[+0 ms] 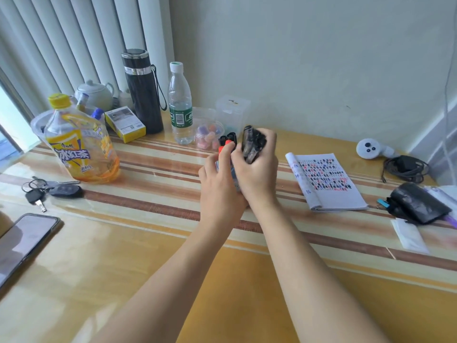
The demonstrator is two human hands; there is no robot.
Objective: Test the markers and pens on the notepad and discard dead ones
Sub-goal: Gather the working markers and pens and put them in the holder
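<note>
Both hands are up over the middle of the worktop (148,219). The left hand (218,191) is curled round a bundle of markers (228,142), red and black caps poking out the top. Looks like it's keeping the lot together so one can be picked off. The right hand (257,174) is clenched on a dark crumpled thing (251,144) — bag or pouch, can't tell. The notepad (329,181) lies open off to the right, covered in test scribbles and within easy reach — my guess is testing's well under way.
</note>
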